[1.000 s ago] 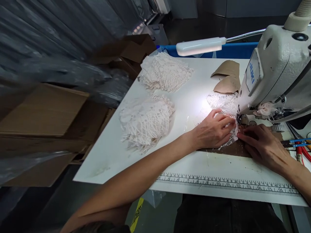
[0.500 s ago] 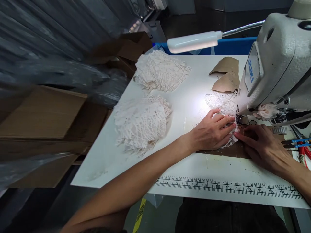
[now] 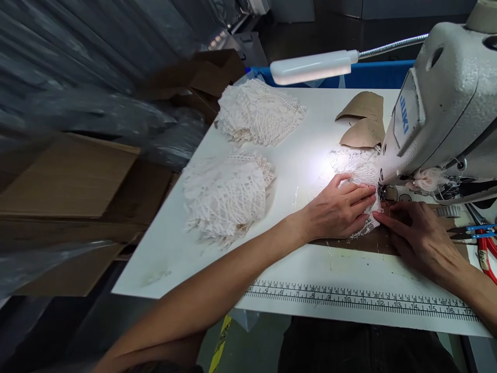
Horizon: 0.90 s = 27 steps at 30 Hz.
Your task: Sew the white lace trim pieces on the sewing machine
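My left hand [image 3: 345, 207] lies flat on a piece of white lace fabric [image 3: 355, 160], its fingers stretched out and pointing at the needle area of the sewing machine [image 3: 438, 103]. The lace reaches in under the presser foot [image 3: 382, 192]. On the other side, my right hand [image 3: 423, 233] has its fingers curled, with a fingertip and probably the thumb pinching the near edge of the lace just in front of the foot. The thumb's exact grip is hidden. Beneath both hands is a brown sheet [image 3: 357, 245] on the white table.
Two lace piles, a far one [image 3: 260, 114] and a nearer one [image 3: 229, 197], lie to the left. Brown pattern pieces [image 3: 363, 132] sit behind the lace. A lamp [image 3: 314, 67] hangs above. Red-handled pliers [image 3: 482, 254] and blue-handled snips [image 3: 471, 228] lie right; a ruler strip [image 3: 349, 299] runs along the front edge.
The view has shifted slightly. Both hands keep almost the same position on the lace by the presser foot.
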### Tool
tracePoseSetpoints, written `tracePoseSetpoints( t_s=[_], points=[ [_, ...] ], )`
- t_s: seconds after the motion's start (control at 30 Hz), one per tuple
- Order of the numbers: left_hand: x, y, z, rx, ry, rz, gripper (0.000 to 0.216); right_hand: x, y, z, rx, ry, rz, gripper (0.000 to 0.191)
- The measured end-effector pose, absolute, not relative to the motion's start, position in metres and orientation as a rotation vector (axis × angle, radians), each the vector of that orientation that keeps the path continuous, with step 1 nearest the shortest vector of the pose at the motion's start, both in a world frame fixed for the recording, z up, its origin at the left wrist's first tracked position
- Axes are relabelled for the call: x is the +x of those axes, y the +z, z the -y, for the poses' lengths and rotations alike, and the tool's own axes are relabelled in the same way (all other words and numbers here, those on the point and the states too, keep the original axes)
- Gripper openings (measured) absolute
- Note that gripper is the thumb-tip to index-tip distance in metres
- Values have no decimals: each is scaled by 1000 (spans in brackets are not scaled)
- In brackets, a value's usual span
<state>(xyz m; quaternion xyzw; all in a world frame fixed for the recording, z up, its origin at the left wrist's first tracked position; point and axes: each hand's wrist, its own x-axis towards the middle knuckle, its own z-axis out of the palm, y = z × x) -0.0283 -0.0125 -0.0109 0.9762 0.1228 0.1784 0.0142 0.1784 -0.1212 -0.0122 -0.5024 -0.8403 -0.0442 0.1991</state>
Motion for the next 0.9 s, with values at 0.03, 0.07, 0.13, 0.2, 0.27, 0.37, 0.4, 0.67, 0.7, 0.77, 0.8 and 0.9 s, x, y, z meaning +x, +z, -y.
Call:
tracePoseSetpoints(
  t_s=[0.03, 0.07, 0.13, 0.2, 0.27, 0.37, 0.4, 0.67, 0.7, 0.77, 0.8, 0.9],
  points=[
    [-29, -11, 12, 3035, 556, -375, 31, 178, -12, 121, -1407, -126, 2348, 37],
    [-29, -12, 11, 3035, 558, -372, 31, 177, -12, 121, -1406, -131, 2344, 37],
    [-30, -13, 10, 3045, 568, -365, 32, 177, -12, 121, -1396, -139, 2338, 36],
    [-30, -13, 10, 3062, 585, -350, 33, 177, -11, 121, -1384, -141, 2329, 35],
    [-30, -13, 11, 3078, 607, -333, 34, 177, -11, 121, -1374, -140, 2323, 34],
    [-29, -12, 11, 3094, 645, -322, 34, 177, -12, 122, -1370, -145, 2310, 32],
    [-29, -12, 11, 3099, 654, -320, 34, 177, -13, 122, -1369, -145, 2306, 32],
    [-29, -10, 11, 3115, 635, -313, 35, 178, -15, 123, -1342, -146, 2288, 31],
    [-29, -10, 11, 3112, 624, -316, 34, 178, -15, 123, -1342, -143, 2286, 31],
    [-29, -11, 10, 3106, 608, -323, 34, 177, -14, 123, -1346, -136, 2283, 31],
    [-29, -11, 10, 3102, 606, -325, 34, 177, -14, 123, -1350, -132, 2282, 31],
    [-29, -13, 10, 3096, 633, -312, 34, 176, -15, 123, -1372, -138, 2274, 31]
  ],
)
